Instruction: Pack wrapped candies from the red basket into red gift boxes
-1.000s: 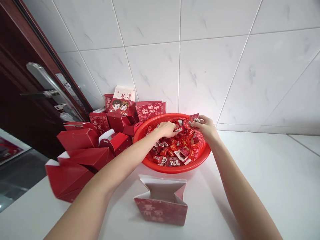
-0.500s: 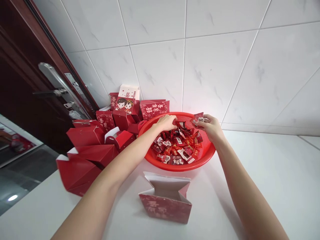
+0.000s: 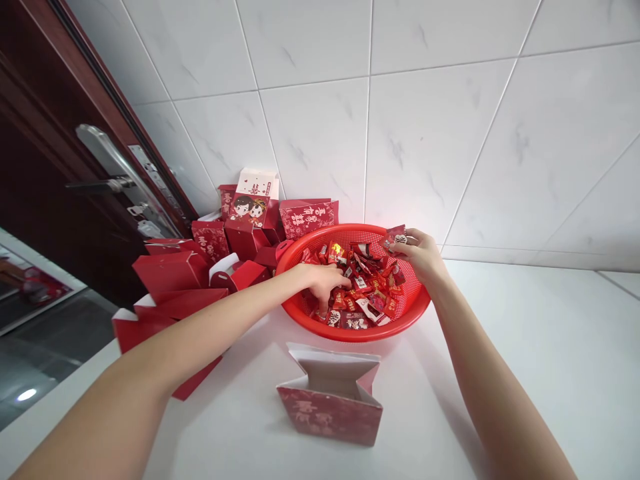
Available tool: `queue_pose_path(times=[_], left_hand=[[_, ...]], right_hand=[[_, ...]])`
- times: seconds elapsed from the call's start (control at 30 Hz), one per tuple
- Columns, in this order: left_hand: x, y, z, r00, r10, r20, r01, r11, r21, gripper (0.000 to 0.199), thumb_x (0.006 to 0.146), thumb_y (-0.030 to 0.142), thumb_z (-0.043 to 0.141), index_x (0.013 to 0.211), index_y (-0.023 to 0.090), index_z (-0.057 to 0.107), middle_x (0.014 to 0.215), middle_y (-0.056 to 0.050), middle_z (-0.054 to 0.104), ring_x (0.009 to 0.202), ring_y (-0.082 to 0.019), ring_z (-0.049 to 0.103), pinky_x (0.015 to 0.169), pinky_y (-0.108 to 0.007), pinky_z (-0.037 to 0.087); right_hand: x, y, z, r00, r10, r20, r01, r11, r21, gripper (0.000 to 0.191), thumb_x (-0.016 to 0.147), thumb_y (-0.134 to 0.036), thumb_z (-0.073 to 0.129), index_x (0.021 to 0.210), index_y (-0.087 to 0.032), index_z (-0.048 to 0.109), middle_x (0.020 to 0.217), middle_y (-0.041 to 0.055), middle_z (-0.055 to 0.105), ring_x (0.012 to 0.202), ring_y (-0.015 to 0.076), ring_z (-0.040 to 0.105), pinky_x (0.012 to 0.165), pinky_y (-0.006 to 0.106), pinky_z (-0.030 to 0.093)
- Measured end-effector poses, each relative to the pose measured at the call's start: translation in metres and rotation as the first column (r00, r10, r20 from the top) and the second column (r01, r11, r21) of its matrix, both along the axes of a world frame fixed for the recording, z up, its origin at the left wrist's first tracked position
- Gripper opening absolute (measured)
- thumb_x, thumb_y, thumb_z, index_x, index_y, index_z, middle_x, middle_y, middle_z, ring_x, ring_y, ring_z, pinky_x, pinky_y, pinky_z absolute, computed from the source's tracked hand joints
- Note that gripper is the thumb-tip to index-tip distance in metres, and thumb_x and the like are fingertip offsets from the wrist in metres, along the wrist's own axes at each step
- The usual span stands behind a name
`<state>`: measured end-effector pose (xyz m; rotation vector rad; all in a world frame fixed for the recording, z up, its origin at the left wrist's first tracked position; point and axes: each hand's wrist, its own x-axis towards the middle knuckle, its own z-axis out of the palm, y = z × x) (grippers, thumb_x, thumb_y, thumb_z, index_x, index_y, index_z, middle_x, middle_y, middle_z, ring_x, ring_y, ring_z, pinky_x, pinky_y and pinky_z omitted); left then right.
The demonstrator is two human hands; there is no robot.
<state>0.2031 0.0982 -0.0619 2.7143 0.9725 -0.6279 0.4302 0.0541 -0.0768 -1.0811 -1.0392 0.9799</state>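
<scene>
A red plastic basket (image 3: 357,333) with perforated sides holds many wrapped candies (image 3: 361,283) in red, white and gold. My left hand (image 3: 327,283) reaches into its left side, thumb and fingers apart over the candies, the fingertips touching or just above them. Over the basket's right rim, my right hand (image 3: 420,250) pinches a dark red candy packet (image 3: 396,237) with white print. Nearer me, a red paper box (image 3: 330,413) stands with its top open and its side folds bent inward; nothing shows in the part I can see.
Several red gift boxes (image 3: 173,270) crowd the left of the white table (image 3: 530,347), partly behind my left forearm. One at the back bears a cartoon couple (image 3: 250,208). A tiled wall (image 3: 310,140) rises behind, and a dark door with a metal handle (image 3: 115,160) stands at left.
My left hand has moved from the back of the basket toward its front left, uncovering candies at the back. My right hand stays almost still with its packet.
</scene>
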Motion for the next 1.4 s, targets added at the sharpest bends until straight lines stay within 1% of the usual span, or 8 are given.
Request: queue_pose_path(times=[0.17, 0.33, 0.43, 0.8, 1.03, 1.13, 1.23, 1.4], left_hand=[[0.006, 0.002, -0.001, 0.995, -0.006, 0.1, 0.01, 0.999, -0.039, 0.047, 0.075, 0.033, 0.077, 0.12, 0.021, 0.072, 0.103, -0.007, 0.076, 0.089, -0.025, 0.069, 0.075, -0.028, 0.049], [0.006, 0.008, -0.006, 0.876, 0.108, 0.47, -0.069, 0.993, -0.098, 0.032, 0.089, 0.021, 0.061, 0.119, 0.018, 0.071, 0.118, -0.007, 0.074, 0.105, -0.021, 0.069, 0.089, -0.026, 0.05], [0.004, 0.011, -0.007, 0.815, 0.123, 0.566, -0.058, 0.99, -0.131, 0.034, 0.089, 0.016, 0.06, 0.122, 0.019, 0.069, 0.129, -0.007, 0.071, 0.116, -0.02, 0.067, 0.098, -0.028, 0.049], [-0.001, 0.012, -0.006, 0.849, 0.188, 0.494, -0.145, 0.982, -0.124, 0.028, 0.088, 0.014, 0.06, 0.112, 0.019, 0.074, 0.119, -0.004, 0.076, 0.11, -0.019, 0.069, 0.097, -0.025, 0.049], [0.0, 0.005, -0.006, 0.913, -0.04, 0.406, 0.066, 0.997, -0.049, 0.044, 0.073, -0.001, 0.058, 0.105, 0.021, 0.079, 0.115, -0.004, 0.076, 0.112, -0.021, 0.066, 0.104, -0.028, 0.045], [0.003, -0.005, -0.004, 0.942, -0.115, 0.316, 0.142, 0.988, -0.064, 0.045, 0.071, 0.012, 0.072, 0.114, 0.027, 0.077, 0.134, -0.006, 0.065, 0.124, -0.027, 0.059, 0.11, -0.033, 0.04], [0.006, -0.015, -0.002, 0.967, -0.155, 0.203, 0.171, 0.983, -0.065, 0.065, 0.065, 0.03, 0.084, 0.128, 0.038, 0.07, 0.147, -0.006, 0.051, 0.136, -0.035, 0.045, 0.116, -0.045, 0.031], [0.009, -0.024, -0.002, 0.979, -0.187, 0.086, 0.192, 0.979, -0.061, 0.064, 0.066, 0.04, 0.083, 0.128, 0.041, 0.069, 0.126, -0.006, 0.057, 0.125, -0.035, 0.046, 0.112, -0.049, 0.03]], right_hand=[[-0.001, 0.0, 0.001, 1.0, -0.018, -0.008, 0.018, 1.0, -0.004, 0.032, 0.055, -0.019, 0.082, 0.084, -0.018, 0.068, 0.077, 0.0041, 0.074, 0.073, 0.0202, 0.07, 0.072, 0.035, 0.06], [0.0, 0.002, 0.0, 1.0, -0.01, -0.002, 0.01, 1.0, 0.005, 0.033, 0.054, -0.019, 0.084, 0.083, -0.019, 0.069, 0.078, 0.0037, 0.074, 0.073, 0.0204, 0.07, 0.073, 0.036, 0.061], [0.001, 0.002, -0.001, 1.0, -0.007, 0.006, 0.007, 1.0, 0.009, 0.033, 0.055, -0.019, 0.084, 0.083, -0.018, 0.068, 0.078, 0.0042, 0.074, 0.073, 0.0202, 0.07, 0.074, 0.036, 0.061], [-0.001, 0.002, 0.0, 1.0, -0.004, 0.0, 0.004, 1.0, 0.007, 0.036, 0.054, -0.022, 0.086, 0.084, -0.018, 0.067, 0.078, 0.0044, 0.073, 0.073, 0.0206, 0.069, 0.073, 0.037, 0.059], [-0.001, 0.001, 0.0, 1.0, -0.01, 0.003, 0.01, 1.0, -0.006, 0.033, 0.055, -0.02, 0.083, 0.085, -0.018, 0.067, 0.077, 0.0038, 0.073, 0.073, 0.0196, 0.068, 0.072, 0.035, 0.059], [-0.002, 0.0, 0.001, 1.0, -0.012, 0.011, 0.012, 1.0, -0.01, 0.033, 0.055, -0.02, 0.081, 0.085, -0.019, 0.067, 0.076, 0.0031, 0.073, 0.072, 0.0189, 0.068, 0.072, 0.035, 0.058], [-0.003, 0.0, 0.003, 1.0, -0.012, 0.007, 0.012, 1.0, -0.018, 0.033, 0.054, -0.019, 0.079, 0.085, -0.018, 0.067, 0.075, 0.0024, 0.073, 0.071, 0.0185, 0.067, 0.071, 0.034, 0.058], [-0.004, 0.0, 0.003, 1.0, -0.007, 0.001, 0.007, 1.0, -0.025, 0.032, 0.056, -0.017, 0.076, 0.086, -0.018, 0.067, 0.074, 0.0023, 0.072, 0.07, 0.0182, 0.068, 0.069, 0.033, 0.057]])
